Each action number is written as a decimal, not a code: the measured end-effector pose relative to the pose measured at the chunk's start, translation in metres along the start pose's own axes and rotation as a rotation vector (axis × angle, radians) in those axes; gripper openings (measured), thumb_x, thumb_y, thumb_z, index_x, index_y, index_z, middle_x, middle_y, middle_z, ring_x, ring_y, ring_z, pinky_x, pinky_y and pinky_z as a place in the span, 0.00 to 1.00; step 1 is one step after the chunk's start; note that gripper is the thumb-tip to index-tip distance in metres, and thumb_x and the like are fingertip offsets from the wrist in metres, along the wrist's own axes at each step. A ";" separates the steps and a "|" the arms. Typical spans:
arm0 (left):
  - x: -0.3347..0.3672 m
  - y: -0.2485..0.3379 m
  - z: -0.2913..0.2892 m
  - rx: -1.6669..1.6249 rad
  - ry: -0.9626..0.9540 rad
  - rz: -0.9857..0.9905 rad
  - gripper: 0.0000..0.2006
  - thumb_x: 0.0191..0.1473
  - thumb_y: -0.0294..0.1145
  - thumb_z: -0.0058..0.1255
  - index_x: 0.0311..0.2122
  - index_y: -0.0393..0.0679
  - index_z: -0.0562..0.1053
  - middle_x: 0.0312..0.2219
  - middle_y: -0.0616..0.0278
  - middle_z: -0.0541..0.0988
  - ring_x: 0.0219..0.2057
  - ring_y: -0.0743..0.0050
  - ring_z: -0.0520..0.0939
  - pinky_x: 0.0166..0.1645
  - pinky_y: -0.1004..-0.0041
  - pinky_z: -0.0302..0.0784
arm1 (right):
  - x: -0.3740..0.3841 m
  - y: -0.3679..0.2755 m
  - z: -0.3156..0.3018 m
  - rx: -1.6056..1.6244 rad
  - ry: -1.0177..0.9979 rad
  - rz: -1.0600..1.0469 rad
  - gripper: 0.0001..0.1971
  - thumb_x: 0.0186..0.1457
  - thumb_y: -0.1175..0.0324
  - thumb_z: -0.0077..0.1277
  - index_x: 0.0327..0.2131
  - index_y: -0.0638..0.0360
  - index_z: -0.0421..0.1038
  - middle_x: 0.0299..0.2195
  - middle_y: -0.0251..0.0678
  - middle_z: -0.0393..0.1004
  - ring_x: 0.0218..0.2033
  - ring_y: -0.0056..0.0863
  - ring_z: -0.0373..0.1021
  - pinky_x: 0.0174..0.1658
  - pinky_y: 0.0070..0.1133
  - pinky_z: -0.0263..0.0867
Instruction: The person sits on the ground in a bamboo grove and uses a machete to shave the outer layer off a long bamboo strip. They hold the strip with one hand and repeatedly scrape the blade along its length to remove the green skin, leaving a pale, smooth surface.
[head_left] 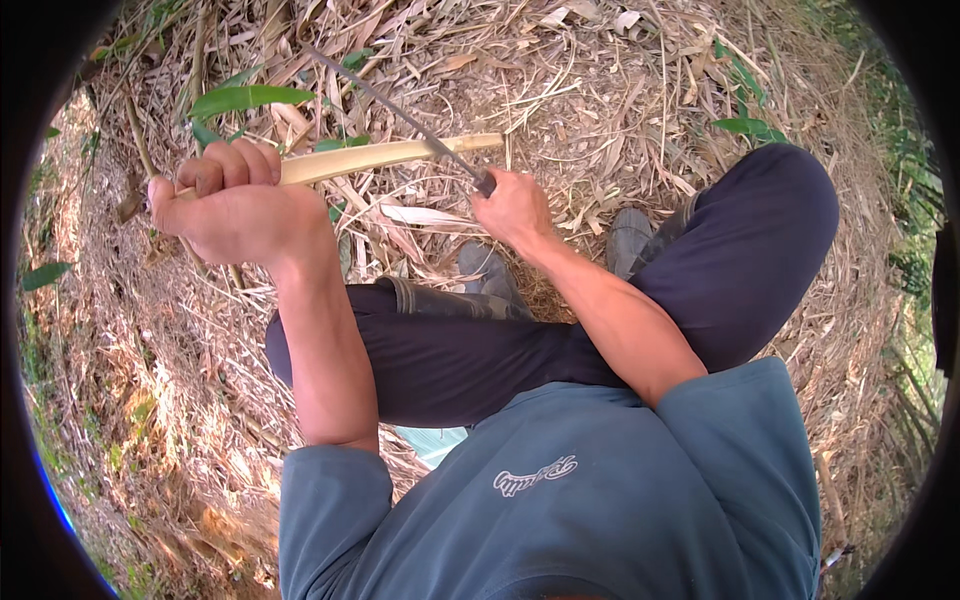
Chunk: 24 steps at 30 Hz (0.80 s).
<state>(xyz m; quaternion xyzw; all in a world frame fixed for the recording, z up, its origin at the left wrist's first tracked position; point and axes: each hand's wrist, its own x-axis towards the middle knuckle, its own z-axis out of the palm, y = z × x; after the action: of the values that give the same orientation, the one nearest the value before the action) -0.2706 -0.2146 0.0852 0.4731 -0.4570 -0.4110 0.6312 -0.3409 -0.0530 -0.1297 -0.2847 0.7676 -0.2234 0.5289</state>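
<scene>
My left hand is closed around one end of a pale, peeled bamboo strip. The strip points right and tapers toward its far tip. In my right hand is a long, narrow-bladed knife, gripped by its dark handle. The blade slants up and left from the fist and crosses the strip near its right end. Whether the edge bites into the strip or only rests against it, I cannot tell. My fingers hide most of the knife handle and the strip's left end.
Dry leaves and husks cover the ground. Green leaves and thin stems stand beside my left hand, with another leafy sprig at the far right. My bent knees and dark boots are below the work. Something pale green shows beneath me.
</scene>
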 end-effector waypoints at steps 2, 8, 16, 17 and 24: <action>0.001 0.001 0.005 0.037 0.027 -0.019 0.23 0.62 0.51 0.30 0.17 0.55 0.46 0.10 0.72 0.48 0.13 0.79 0.47 0.20 0.73 0.42 | 0.004 0.002 0.000 0.043 -0.007 -0.058 0.10 0.55 0.63 0.53 0.35 0.59 0.77 0.15 0.27 0.66 0.17 0.18 0.62 0.19 0.23 0.60; 0.013 -0.002 -0.003 0.007 0.044 -0.067 0.21 0.62 0.50 0.29 0.19 0.54 0.47 0.11 0.71 0.48 0.13 0.79 0.47 0.20 0.73 0.43 | 0.012 0.057 0.013 0.018 0.060 0.293 0.13 0.52 0.62 0.55 0.37 0.60 0.78 0.23 0.40 0.77 0.27 0.34 0.76 0.33 0.33 0.71; 0.031 -0.006 -0.011 0.034 0.142 -0.125 0.20 0.63 0.48 0.25 0.19 0.54 0.48 0.12 0.73 0.49 0.14 0.79 0.46 0.21 0.72 0.44 | 0.005 0.063 0.011 0.028 0.126 0.304 0.14 0.50 0.62 0.54 0.38 0.59 0.80 0.35 0.49 0.81 0.36 0.45 0.78 0.42 0.35 0.73; 0.035 -0.006 -0.012 0.025 0.157 -0.128 0.20 0.63 0.48 0.25 0.19 0.54 0.49 0.12 0.73 0.49 0.14 0.79 0.46 0.21 0.73 0.44 | 0.010 0.064 0.012 -0.074 0.077 0.301 0.15 0.51 0.62 0.54 0.40 0.57 0.79 0.34 0.48 0.81 0.36 0.44 0.79 0.42 0.35 0.73; 0.034 -0.006 -0.022 0.027 0.179 -0.138 0.20 0.64 0.45 0.23 0.19 0.55 0.49 0.11 0.73 0.49 0.13 0.79 0.47 0.20 0.74 0.43 | -0.002 0.047 0.017 -0.124 0.138 0.052 0.13 0.53 0.62 0.53 0.36 0.61 0.78 0.32 0.46 0.81 0.34 0.45 0.78 0.41 0.38 0.72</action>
<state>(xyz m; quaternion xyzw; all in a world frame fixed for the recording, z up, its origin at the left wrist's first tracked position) -0.2417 -0.2432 0.0827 0.5467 -0.3707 -0.4036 0.6331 -0.3336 -0.0180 -0.1647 -0.2806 0.8219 -0.1808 0.4617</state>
